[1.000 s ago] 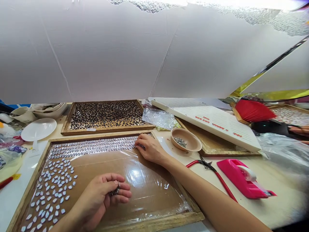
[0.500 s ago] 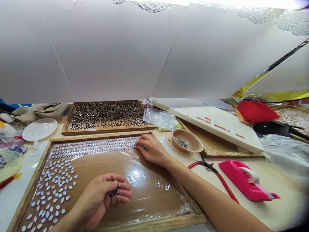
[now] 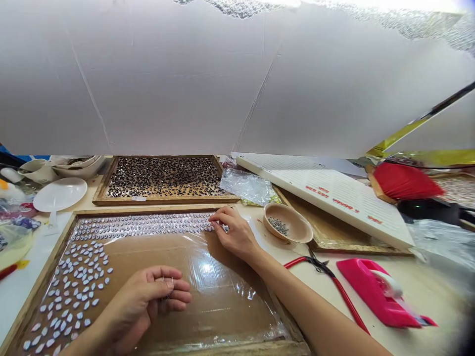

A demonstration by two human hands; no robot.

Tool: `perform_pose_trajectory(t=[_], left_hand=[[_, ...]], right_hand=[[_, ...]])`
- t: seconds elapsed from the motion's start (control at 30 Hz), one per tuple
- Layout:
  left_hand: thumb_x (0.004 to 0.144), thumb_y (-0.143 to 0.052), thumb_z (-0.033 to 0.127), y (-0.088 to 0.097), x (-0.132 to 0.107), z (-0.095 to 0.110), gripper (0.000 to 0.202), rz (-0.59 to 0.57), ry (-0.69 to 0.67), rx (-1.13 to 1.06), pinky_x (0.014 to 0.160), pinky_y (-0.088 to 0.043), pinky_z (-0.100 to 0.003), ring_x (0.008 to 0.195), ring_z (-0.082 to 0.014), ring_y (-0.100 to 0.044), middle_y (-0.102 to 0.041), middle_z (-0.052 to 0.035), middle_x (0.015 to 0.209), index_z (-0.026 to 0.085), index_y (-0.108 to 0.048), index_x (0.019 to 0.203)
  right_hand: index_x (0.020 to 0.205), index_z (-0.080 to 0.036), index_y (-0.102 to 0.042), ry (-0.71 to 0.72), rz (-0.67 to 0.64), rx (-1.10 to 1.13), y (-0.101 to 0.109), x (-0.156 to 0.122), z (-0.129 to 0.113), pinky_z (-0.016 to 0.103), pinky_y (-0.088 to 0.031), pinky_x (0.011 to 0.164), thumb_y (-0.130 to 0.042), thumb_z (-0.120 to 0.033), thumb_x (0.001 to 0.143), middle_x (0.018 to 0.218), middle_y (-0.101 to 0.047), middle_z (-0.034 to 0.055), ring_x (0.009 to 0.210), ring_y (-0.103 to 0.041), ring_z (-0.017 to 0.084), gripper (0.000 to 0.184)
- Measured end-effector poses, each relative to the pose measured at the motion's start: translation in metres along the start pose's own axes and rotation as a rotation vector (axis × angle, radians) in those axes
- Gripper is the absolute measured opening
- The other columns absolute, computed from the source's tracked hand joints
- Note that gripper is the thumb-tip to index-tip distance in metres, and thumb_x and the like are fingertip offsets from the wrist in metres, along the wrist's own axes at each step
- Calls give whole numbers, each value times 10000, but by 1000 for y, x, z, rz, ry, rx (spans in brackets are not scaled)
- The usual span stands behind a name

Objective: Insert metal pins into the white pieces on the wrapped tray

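Several rows of small pale pieces with metal bits on them (image 3: 148, 225) line the far side of a wood-framed, plastic-covered tray (image 3: 237, 321). At the right end of these rows my right hand (image 3: 237, 236) rests with thumb and fingertips pinched; what they hold is too small to make out. Over the tray's middle, my left hand (image 3: 144, 296) is half curled, palm turned inward, holding small thin metal pins (image 3: 167, 286) under its thumb. Loose white petal-shaped pieces (image 3: 76, 279) are scattered along the left side of the tray.
Behind stands another framed tray (image 3: 166, 199) of dark pieces. On the right are an oval bowl (image 3: 299, 225) holding small metal bits, red-handled pliers (image 3: 319, 264), a pink tape dispenser (image 3: 371, 291) and a white foam board (image 3: 326, 190). A white plate (image 3: 61, 194) sits left; a white panel (image 3: 178, 84) overhangs.
My left hand has shifted slightly left and its fingers have closed a little more over the metal pins. The right hand stays at the row's end, fingertips still pinched. The view has moved slightly.
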State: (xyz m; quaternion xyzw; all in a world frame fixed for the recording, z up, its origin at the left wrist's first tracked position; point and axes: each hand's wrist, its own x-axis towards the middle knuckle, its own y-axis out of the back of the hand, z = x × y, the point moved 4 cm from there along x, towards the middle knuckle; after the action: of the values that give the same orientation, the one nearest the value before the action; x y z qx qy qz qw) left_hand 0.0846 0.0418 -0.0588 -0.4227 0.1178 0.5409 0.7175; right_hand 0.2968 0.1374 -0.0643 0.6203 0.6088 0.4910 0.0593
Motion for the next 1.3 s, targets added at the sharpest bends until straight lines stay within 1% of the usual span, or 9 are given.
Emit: perform_pose_trajectory(t=[0.13, 0.27, 0.37, 0.47, 0.6, 0.8, 0.9, 1.07, 1.3], left_hand=[[701, -678, 149, 1, -1, 1, 206, 22, 3, 18, 685, -492, -245, 692, -124, -635, -675, -99, 830, 93, -588, 878], [718, -663, 159, 2, -1, 2, 206, 19, 2, 35, 687, -496, -248, 698, -127, -636, -676, -98, 830, 89, -584, 895], [728, -652, 155, 0, -1, 2, 263, 2, 13, 57, 696, -499, -255, 708, -134, -638, -676, -105, 840, 79, -573, 967], [727, -649, 137, -1, -2, 2, 339, 2, 23, 74, 696, -497, -251, 695, -129, -638, -679, -110, 850, 73, -548, 1044], [721, -642, 114, -2, -5, 2, 426, -14, 25, 92, 681, -490, -242, 661, -120, -634, -682, -127, 871, 71, -506, 1123], [722, -630, 115, -7, -6, 0, 408, -138, 18, 137, 656, -484, -222, 695, -129, -639, -661, -99, 848, 91, -550, 1121], [734, -618, 131, -10, -5, -1, 303, -207, 22, 145, 666, -479, -211, 705, -115, -626, -641, -87, 850, 95, -607, 1034], [733, -629, 166, -9, -3, -3, 250, -207, 56, 188, 667, -476, -213, 692, -112, -617, -642, -88, 815, 98, -624, 973], [687, -689, 192, -11, -1, -5, 269, -277, 25, 164, 623, -476, -218, 659, -120, -611, -639, -79, 741, 82, -619, 922]], right_hand=[[811, -165, -615, 56, 48, -40, 5, 1, -3, 292, -449, 648, -490, -133, 806, 785, -551, 61, 746, -530, 168, 129], [825, -143, -621, 222, 62, -177, 14, 4, -16, 300, -445, 652, -479, -113, 817, 794, -570, 86, 747, -523, 177, 145], [849, -140, -628, 338, 7, -264, 23, 5, -31, 301, -434, 660, -465, -95, 825, 800, -595, 88, 744, -517, 175, 171], [881, -137, -632, 355, -76, -235, 34, 4, -46, 294, -425, 653, -456, -98, 837, 794, -610, 80, 731, -519, 165, 186], [861, -146, -647, 257, -233, -6, 40, -1, -71, 257, -423, 622, -470, -120, 838, 781, -612, 60, 711, -539, 140, 181], [831, -162, -661, -41, -561, 287, 3, -23, -107, 227, -424, 616, -550, -85, 749, 757, -634, 26, 677, -552, 114, 157], [792, -167, -665, -114, -603, 338, -13, -30, -112, 224, -411, 614, -560, -71, 714, 731, -638, 14, 670, -549, 112, 162], [752, -165, -646, -271, -656, 409, -20, -33, -104, 184, -383, 543, -546, -75, 677, 693, -613, -11, 608, -522, 85, 154], [702, -150, -605, -193, -641, 380, -15, -30, -113, 180, -357, 508, -526, -98, 651, 662, -576, -10, 575, -487, 82, 107]])
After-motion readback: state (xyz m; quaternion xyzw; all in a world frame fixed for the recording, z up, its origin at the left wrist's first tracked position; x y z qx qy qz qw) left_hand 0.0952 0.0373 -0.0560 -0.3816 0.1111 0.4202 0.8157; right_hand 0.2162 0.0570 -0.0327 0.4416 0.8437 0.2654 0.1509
